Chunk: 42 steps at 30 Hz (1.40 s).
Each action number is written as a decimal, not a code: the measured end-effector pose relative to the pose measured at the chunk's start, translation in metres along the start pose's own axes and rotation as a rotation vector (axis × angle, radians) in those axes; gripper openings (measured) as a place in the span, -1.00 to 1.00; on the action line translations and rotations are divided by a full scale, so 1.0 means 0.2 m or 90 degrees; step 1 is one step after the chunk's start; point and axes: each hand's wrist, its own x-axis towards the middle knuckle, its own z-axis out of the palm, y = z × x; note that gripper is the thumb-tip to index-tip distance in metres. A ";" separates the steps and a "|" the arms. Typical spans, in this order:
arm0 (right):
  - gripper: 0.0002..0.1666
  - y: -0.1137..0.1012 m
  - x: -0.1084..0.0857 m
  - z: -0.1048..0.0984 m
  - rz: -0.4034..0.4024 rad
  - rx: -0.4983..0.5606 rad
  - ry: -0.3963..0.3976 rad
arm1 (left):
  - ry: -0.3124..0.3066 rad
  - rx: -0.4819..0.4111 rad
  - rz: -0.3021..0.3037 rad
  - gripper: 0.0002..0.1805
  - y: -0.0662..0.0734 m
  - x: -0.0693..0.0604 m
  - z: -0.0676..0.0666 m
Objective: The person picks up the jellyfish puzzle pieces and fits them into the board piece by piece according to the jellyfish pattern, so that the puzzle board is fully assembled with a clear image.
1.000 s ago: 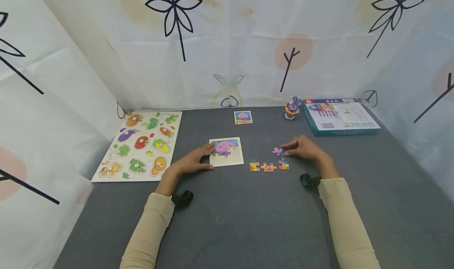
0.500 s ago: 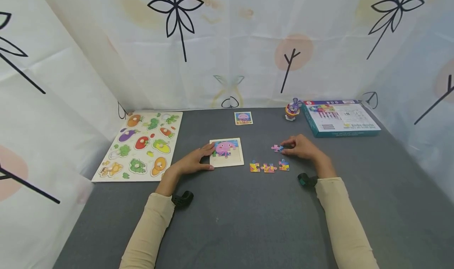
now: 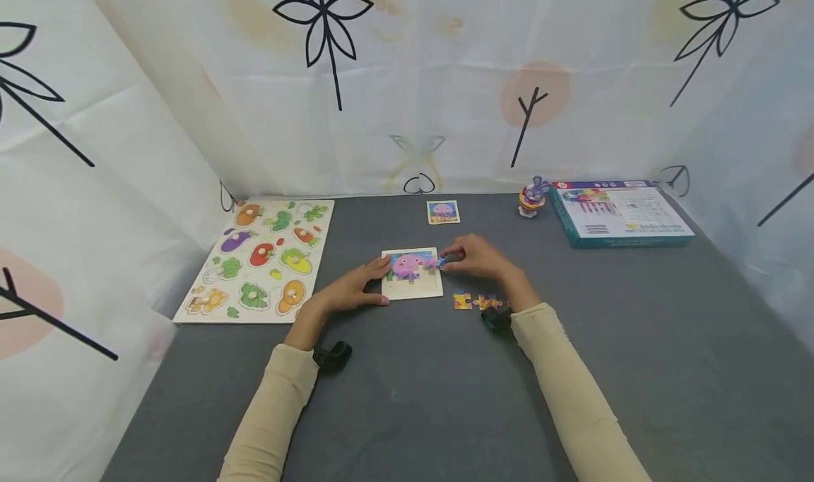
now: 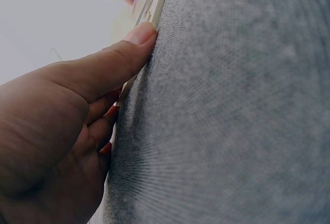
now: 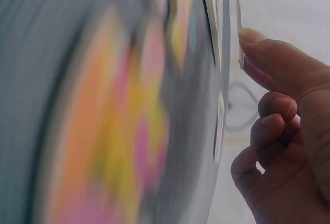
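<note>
Grey, finely woven cloth covers the tabletop (image 3: 407,404), and creased white fabric (image 3: 407,86) hangs behind its far edge. Over the right edge of a pale wooden tray (image 3: 420,295), the right hand (image 3: 475,257) pinches a pink-and-blue jigsaw piece (image 3: 435,263) between thumb and forefinger, the other fingers curled in. Edge-on in the right wrist view, the piece is thin and flat; it should be light and stiff, its narrow knobs the part likeliest to chip, so a grip by one side seems sound. Square and shallow, the tray bears a partly filled picture of a pink creature. At its near left corner the left hand (image 3: 350,289) grips it, thumb against the near edge, fingers bent over the left. Off the tray's near right corner lie knobbed yellow loose pieces (image 3: 487,302), partly hidden by the right wrist. Along the tabletop's far edge sit a small square card (image 3: 443,213), a rounded figurine (image 3: 532,198) and a teal-sided carton (image 3: 626,217); by its left edge, a flat vegetable board (image 3: 270,313).
</note>
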 end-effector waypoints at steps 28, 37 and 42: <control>-0.68 -0.09 0.11 0.07 0.025 -0.003 -0.098 | 0.001 -0.008 0.001 -0.15 0.01 0.02 -0.01; -0.53 -0.07 0.04 0.06 0.012 0.054 -0.120 | -0.007 0.002 0.013 -0.14 -0.02 0.01 0.00; -0.51 -0.06 -0.08 0.01 0.068 0.069 -0.113 | 0.004 -0.004 0.010 -0.14 -0.04 0.01 0.02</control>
